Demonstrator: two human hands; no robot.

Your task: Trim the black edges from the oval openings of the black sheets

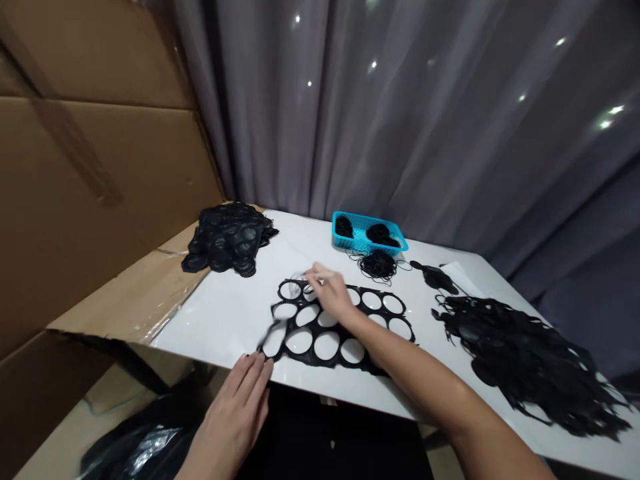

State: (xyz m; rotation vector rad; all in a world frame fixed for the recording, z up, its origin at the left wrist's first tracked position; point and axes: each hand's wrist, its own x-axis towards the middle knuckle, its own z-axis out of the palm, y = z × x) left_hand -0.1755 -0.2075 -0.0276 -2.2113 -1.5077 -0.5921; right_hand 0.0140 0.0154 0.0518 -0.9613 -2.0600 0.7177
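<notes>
Nearest the body, at the front edge of a glossy white table (220, 320), the left hand (233, 413) is loosely open, its fingers (257, 367) straight and close together. It appears to hold nothing, and its fingertips sit just beside the lower-left corner of a flat black lattice sheet with round holes (320, 357). That sheet lies directly under the right hand (325, 293), which reaches in from the lower right and hovers over the sheet's upper-left holes. Its fingertips (313, 271) are bunched together, but blur hides whether they have hold of the sheet or something thin, so the grip cannot be told. Below the left hand, off the table, lies a crumpled black plastic bag (140, 433). Left of the sheet, a heap of black holed pieces (230, 237) sits at the table's corner against a brown corrugated cardboard flap (125, 200). Beyond the right hand, a tangle of thin black cord (377, 265) lies just before a turquoise plastic basket (367, 233) holding black coils (380, 233). Further right are a large heap of black cut strips (525, 357), a smaller black bunch (435, 277) and a white paper sheet (460, 279). A grey curtain (350, 100) hangs behind.
</notes>
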